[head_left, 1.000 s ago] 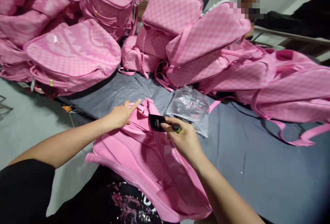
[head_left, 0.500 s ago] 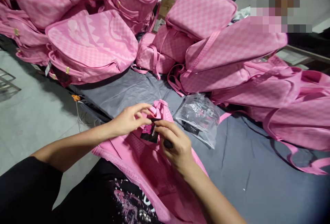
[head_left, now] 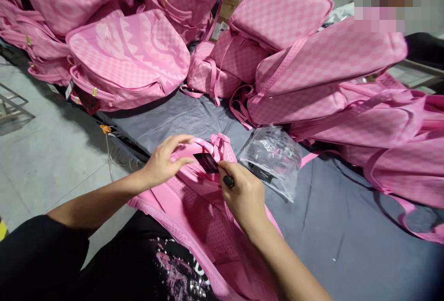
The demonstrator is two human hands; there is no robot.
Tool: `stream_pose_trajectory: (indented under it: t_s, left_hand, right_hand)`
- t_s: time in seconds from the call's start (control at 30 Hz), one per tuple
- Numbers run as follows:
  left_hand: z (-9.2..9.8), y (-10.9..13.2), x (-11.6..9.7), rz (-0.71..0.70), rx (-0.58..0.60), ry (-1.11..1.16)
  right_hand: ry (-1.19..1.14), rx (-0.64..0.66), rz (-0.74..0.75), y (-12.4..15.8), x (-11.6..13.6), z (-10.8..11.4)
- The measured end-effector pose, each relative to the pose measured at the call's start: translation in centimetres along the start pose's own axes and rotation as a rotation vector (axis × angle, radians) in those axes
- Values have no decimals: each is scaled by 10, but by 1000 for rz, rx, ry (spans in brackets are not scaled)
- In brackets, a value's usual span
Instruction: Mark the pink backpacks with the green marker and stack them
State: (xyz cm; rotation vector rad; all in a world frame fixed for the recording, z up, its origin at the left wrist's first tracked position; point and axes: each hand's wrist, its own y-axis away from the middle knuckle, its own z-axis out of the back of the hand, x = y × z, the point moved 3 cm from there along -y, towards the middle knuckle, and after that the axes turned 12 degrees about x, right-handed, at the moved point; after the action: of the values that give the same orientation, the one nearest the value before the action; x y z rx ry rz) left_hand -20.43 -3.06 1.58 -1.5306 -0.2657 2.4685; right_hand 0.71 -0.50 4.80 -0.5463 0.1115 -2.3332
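Observation:
A pink backpack [head_left: 208, 241] lies across the near table edge against my lap, its dotted lining showing. Over its top end, my right hand [head_left: 244, 192] pinches a black hang tag [head_left: 206, 162] by its right edge. A small round black piece [head_left: 228, 181] pokes out of that same fist; the rest of it is hidden. My left hand [head_left: 166, 160] is open, thumb and fingers apart, just left of the tag and beside the backpack's pink top loop [head_left: 201, 143]. I cannot tell whether its fingertips touch the loop.
Right of the backpack lies a clear plastic bag [head_left: 272, 153] with black labels inside, on the grey-covered table [head_left: 312, 245]. Pink backpacks [head_left: 128, 60] pile along the back left, with checkered ones [head_left: 322, 74] stacked at the right. Another person [head_left: 395, 5], blurred, is behind.
My left hand has let go of the tag and drawn back left, its fingers spreading. The tag has turned in my right hand, so its pink print no longer shows. The view has shifted slightly.

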Motion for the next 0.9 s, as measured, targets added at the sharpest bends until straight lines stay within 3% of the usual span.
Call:
stream_pose_trajectory:
  t_s: [0.07,0.2,0.3,0.5,0.7,0.9]
  left_hand:
    - [7,9,19,104,-40,-150]
    - [-4,27,58,314,199,-237]
    - [-14,32,69,321,175,-284]
    - [-20,30,71,281,133,-319]
    - [-18,32,74,264,149,-306]
    - [-12,31,77,255,163,-262]
  right_hand:
    - [105,155,-101,-6,-3,-7]
    - [263,619,-161,-22,-1,-31]
    - [338,769,-99,-33,6,-46]
    - [414,809,-48,-40,16,-54]
    - [438,723,-91,-53,26,-49]
    - [310,692,54,-79,46,-61]
